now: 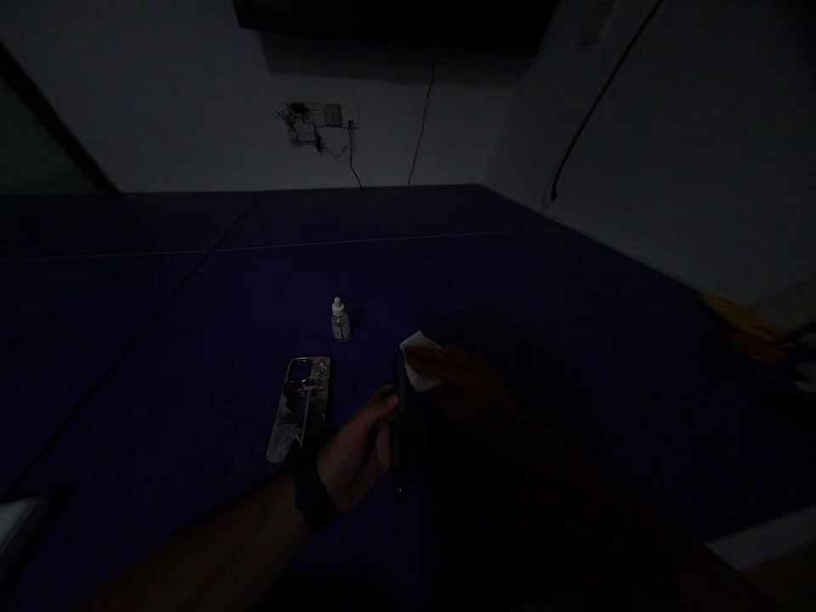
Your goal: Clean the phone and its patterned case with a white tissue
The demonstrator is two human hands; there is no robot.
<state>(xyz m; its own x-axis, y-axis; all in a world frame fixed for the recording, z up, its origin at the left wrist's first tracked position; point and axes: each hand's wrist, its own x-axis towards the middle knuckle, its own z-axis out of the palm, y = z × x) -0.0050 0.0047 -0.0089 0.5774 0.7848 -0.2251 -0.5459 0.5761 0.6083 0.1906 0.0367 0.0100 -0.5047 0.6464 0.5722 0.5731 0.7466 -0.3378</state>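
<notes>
My left hand [363,448], with a dark watch at the wrist, grips a thin dark phone [400,433] that stands edge-on to me. My right hand [468,382] holds a white cloth [421,361] against the upper part of the phone's right side; its fingers are pressed on the cloth. To the left lies a patterned phone case [299,412] with a large camera cutout, partly behind my left wrist. A small clear dropper bottle [340,323] with a white cap stands upright beyond the case. Most of my right forearm is lost in shadow.
The room is very dim. A dark blue tabletop [255,297] runs to the wall, where a socket panel [322,117] has cables hanging from it. A dark screen [395,21] hangs above. Something yellow [739,316] lies at the right, and a pale-topped object [22,523] at the left edge.
</notes>
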